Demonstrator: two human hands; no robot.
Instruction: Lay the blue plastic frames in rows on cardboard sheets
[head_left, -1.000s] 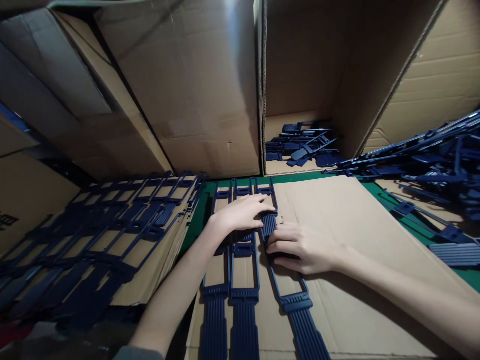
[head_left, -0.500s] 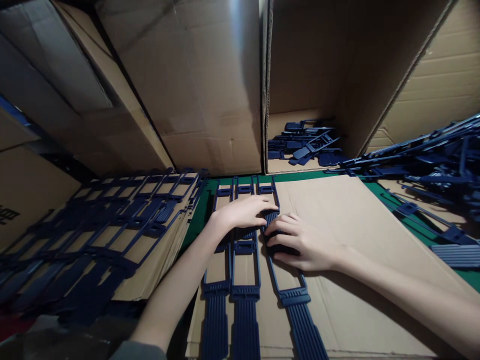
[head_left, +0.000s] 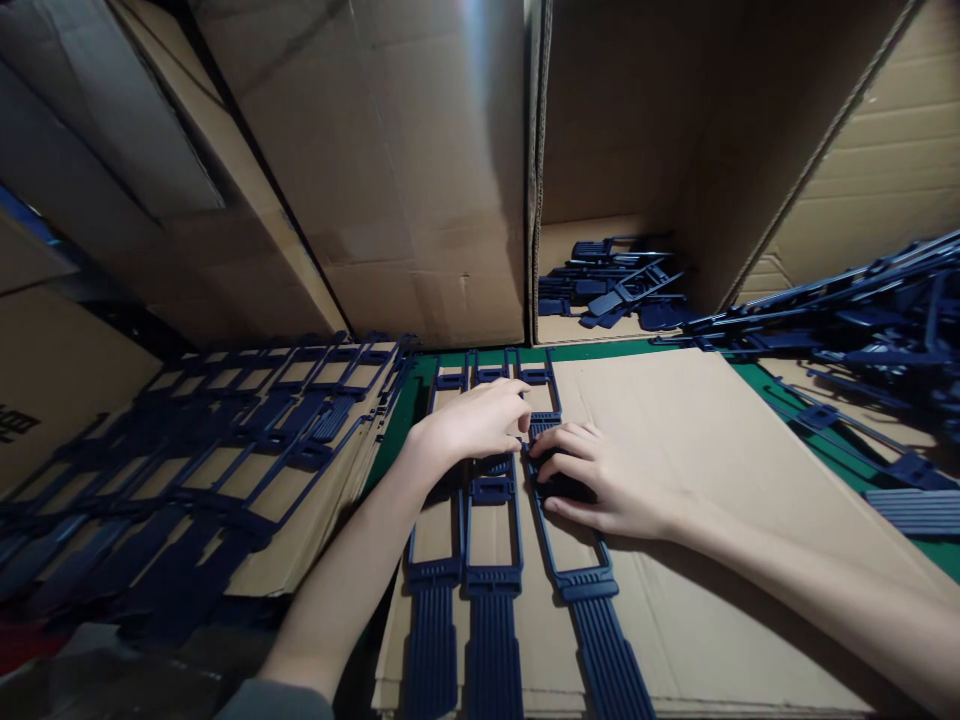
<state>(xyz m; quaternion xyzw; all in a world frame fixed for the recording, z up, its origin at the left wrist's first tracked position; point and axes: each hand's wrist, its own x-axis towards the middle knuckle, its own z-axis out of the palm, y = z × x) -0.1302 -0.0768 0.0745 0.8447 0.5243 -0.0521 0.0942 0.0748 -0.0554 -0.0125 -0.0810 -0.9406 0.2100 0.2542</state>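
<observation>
My right hand (head_left: 589,478) lies over the upper end of a dark blue plastic frame (head_left: 589,578), its fingers bent over the edge and gripping it. This frame has a ribbed tongue at the near end and lies slightly slanted. My left hand (head_left: 484,418) is just above and left, fingers bent but apart, with nothing visible between them. It covers part of the neighbouring frames. Two similar frames, a middle one (head_left: 493,578) and a left one (head_left: 433,572), lie side by side on a cardboard sheet (head_left: 675,430). More frames stretch out in a row beyond my hands.
To the left, rows of blue frames (head_left: 247,480) cover a cardboard stack. A loose heap of frames (head_left: 885,320) lies at right. An open carton (head_left: 622,120) at the back holds several more. Green table surface (head_left: 832,460) shows between.
My left hand has drawn back slightly to the left, off the right-hand column of frames, and its fingers have curled more. My right hand stays almost in place on its frame.
</observation>
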